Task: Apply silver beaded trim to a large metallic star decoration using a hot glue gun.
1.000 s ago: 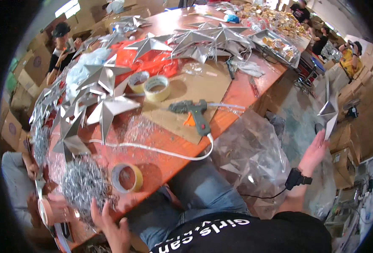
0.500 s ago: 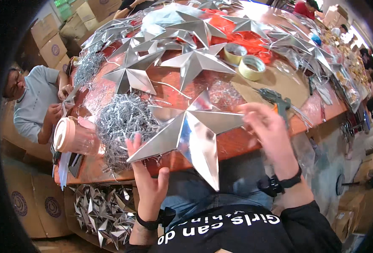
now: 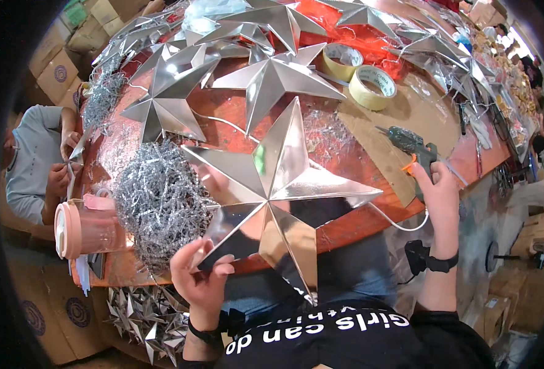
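A shiny silver star [image 3: 290,203] with a raised, folded surface is tilted toward me above the table's front edge. My left hand [image 3: 201,277] pinches its lower-left point between thumb and fingers. To the right, my right hand [image 3: 439,187] is closed around the handle of a dark green glue gun [image 3: 410,141] with an orange trigger, its nozzle toward the upper left. That gun rests over a sheet of brown cardboard [image 3: 376,147]. Beside the star on the left lies a heap of silver tinsel garland [image 3: 161,203].
More silver stars [image 3: 272,86] cover the far side, near red film [image 3: 383,55]. Two tape rolls [image 3: 372,88] stand by the cardboard. A pink-lidded cup [image 3: 87,227] is at the left edge, near a seated person [image 3: 35,160]. Below, a box holds small silver stars [image 3: 149,320].
My right hand has left the star's right point and taken hold of the glue gun. My left hand has closed on the lower-left point, and the star's facets have turned.
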The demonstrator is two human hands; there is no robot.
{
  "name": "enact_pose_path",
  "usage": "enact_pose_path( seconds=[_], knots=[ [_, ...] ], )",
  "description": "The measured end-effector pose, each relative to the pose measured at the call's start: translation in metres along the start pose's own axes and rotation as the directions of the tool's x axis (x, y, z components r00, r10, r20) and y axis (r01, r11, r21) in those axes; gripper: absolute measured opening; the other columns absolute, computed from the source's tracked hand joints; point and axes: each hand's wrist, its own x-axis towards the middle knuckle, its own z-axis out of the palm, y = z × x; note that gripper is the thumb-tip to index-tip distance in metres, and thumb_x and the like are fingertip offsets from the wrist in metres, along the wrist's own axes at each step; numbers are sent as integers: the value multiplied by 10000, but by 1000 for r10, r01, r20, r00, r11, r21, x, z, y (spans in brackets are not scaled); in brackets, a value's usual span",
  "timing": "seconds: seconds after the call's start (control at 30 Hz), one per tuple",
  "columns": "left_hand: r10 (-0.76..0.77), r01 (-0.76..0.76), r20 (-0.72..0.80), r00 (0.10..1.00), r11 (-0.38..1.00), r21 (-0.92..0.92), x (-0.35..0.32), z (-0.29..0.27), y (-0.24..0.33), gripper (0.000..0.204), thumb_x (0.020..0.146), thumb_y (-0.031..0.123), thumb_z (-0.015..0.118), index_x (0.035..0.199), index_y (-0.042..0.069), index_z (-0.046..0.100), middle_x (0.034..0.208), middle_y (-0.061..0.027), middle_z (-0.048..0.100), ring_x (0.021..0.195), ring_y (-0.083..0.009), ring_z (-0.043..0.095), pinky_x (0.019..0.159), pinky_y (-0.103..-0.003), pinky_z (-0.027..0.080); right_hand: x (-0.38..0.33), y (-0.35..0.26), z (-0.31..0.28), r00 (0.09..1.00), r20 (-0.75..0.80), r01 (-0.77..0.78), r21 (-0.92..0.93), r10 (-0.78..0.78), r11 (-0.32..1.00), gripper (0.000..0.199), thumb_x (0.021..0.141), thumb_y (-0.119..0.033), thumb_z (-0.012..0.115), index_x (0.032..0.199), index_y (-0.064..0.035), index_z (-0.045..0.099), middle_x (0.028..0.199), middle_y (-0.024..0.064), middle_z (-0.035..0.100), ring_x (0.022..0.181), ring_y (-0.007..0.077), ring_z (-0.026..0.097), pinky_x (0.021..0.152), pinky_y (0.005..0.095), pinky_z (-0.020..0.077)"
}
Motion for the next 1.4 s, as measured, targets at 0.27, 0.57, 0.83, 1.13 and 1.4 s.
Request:
enact_pose_path(
  seconds=[0.27, 0.57, 0.83, 1.13, 1.4],
  knots=[
    [-150, 139, -96, 984, 984, -113, 5, 0, 8, 540, 831, 52, 731, 1272, 26, 419, 1090, -81, 541, 759, -126, 593, 716, -252, 520, -10, -3, -35, 951, 169, -201, 975, -259, -100, 361, 921, -203, 593, 1217, -22, 492, 1078, 100, 585, 750, 106, 492, 652, 239, 394],
    [-147, 126, -125, 981, 979, -159, 5, -2, 6, 501, 811, 1, 740, 1211, 29, 439, 1085, -61, 501, 844, -100, 570, 736, -216, 493, -22, -79, -61, 821, 166, 93, 905, -546, 415, 554, 842, -250, 704, 1293, -27, 471, 1153, 113, 572, 884, 243, 572, 745, 337, 466],
    [-170, 156, -104, 980, 979, -134, -1, -6, -1, 552, 790, 35, 785, 1219, 11, 438, 1124, -70, 509, 1002, -113, 550, 878, -238, 462, -47, -128, -26, 509, 271, 403, 763, -817, 505, 783, 554, -236, 948, 1138, -8, 477, 976, 148, 650, 873, 199, 669, 758, 309, 542],
    [-89, 78, -116, 989, 992, -99, 0, -5, -3, 567, 791, 91, 807, 1209, 3, 434, 1094, -61, 513, 945, -104, 553, 859, -230, 461, -37, -125, -25, 444, 360, 614, 544, -820, 572, 765, 540, -492, 884, 1033, -2, 567, 899, 116, 640, 807, 226, 633, 717, 314, 489],
    [-131, 118, -127, 983, 987, -108, -1, -4, -3, 571, 793, 85, 802, 1215, 3, 427, 1095, -59, 512, 952, -102, 553, 846, -228, 467, -31, -128, -18, 254, 335, 602, 679, -907, 420, 745, 538, -565, 853, 980, -13, 618, 823, 102, 659, 723, 240, 638, 665, 329, 506]
  ],
)
